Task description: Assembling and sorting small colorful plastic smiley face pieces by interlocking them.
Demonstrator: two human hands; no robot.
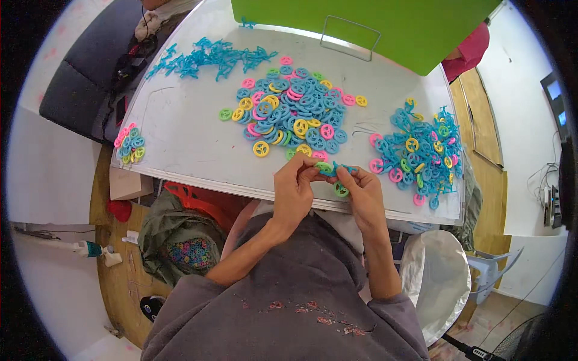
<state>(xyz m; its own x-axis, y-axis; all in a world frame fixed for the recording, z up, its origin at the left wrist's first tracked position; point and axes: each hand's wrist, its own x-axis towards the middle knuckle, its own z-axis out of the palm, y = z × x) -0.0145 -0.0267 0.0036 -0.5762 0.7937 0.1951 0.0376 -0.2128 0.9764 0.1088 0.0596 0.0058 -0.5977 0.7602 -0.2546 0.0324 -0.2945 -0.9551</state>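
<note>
At the near edge of the white table point(205, 162), my two hands meet over a small toy part. My left hand point(293, 192) is closed in a pinch on a small green plastic wheel point(323, 166). My right hand point(365, 195) grips a small blue plastic frame piece point(338, 169), whose end meets the green wheel. Fingers partly hide the join, so I cannot tell whether the wheel is seated. Another green wheel point(341, 190) shows just below my right fingers. Beyond my hands spreads a large heap of blue, pink, yellow and green wheels point(295, 108).
Blue frame pieces point(211, 57) lie at the far left. Frames with wheels on them point(421, 150) are heaped at the right; a few wheels point(129, 144) sit by the left edge. A green board point(373, 30) stands behind. Below are a filled sack point(162, 234) and a white bag point(436, 283).
</note>
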